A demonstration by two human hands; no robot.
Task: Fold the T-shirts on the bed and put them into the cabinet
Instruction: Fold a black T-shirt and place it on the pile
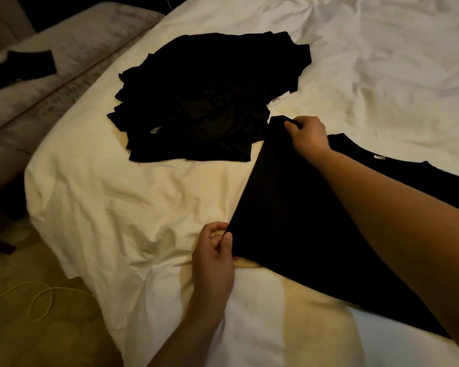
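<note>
Both my hands pinched black T-shirt (289,207) edge: left hand (214,256) near corner, right hand (308,135) far corner, on bed (117,207).

A bed (96,197) covered in a rumpled white sheet carries a loose pile of black T-shirts (204,102) toward its far left. Another black T-shirt (289,221) lies spread at the near right, possibly partly lifted along its left edge.
</note>
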